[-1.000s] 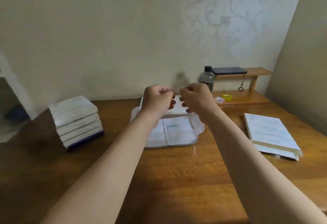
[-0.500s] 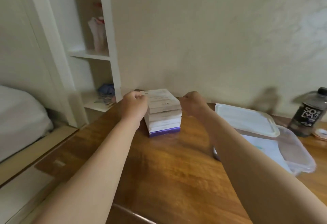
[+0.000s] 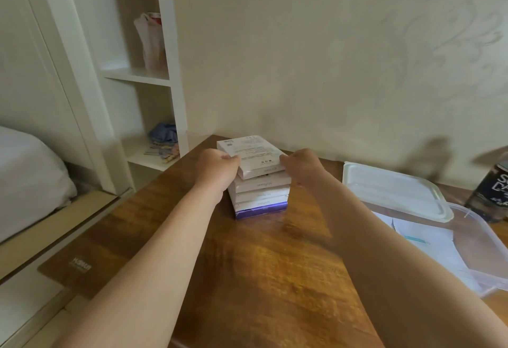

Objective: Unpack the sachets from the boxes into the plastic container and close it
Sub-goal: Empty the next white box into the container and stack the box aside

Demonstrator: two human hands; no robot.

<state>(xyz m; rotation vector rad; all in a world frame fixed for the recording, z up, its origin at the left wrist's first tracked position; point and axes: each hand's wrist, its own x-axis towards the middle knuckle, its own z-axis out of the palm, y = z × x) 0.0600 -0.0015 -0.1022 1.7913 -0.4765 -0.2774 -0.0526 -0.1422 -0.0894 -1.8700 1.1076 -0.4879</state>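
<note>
A stack of several flat white boxes (image 3: 261,192), the lowest with a purple edge, stands near the far left corner of the wooden table (image 3: 264,270). My left hand (image 3: 215,167) grips the left end of the top box (image 3: 251,155). On that box's right end my right hand (image 3: 301,164) has its fingers curled. The top box sits slightly askew on the stack. At the right, the clear plastic container (image 3: 467,259) holds white sachets (image 3: 424,240), with its white lid (image 3: 390,189) resting across its far rim.
A dark bottle (image 3: 492,191) stands behind the container at the right edge. White shelving (image 3: 143,78) with a bag and small items rises left of the table, and a bed (image 3: 27,177) lies further left. The wall runs close behind the boxes.
My view swung left from the container to the box stack. Both hands left the container and now grip the ends of the top box, which sits slightly askew.
</note>
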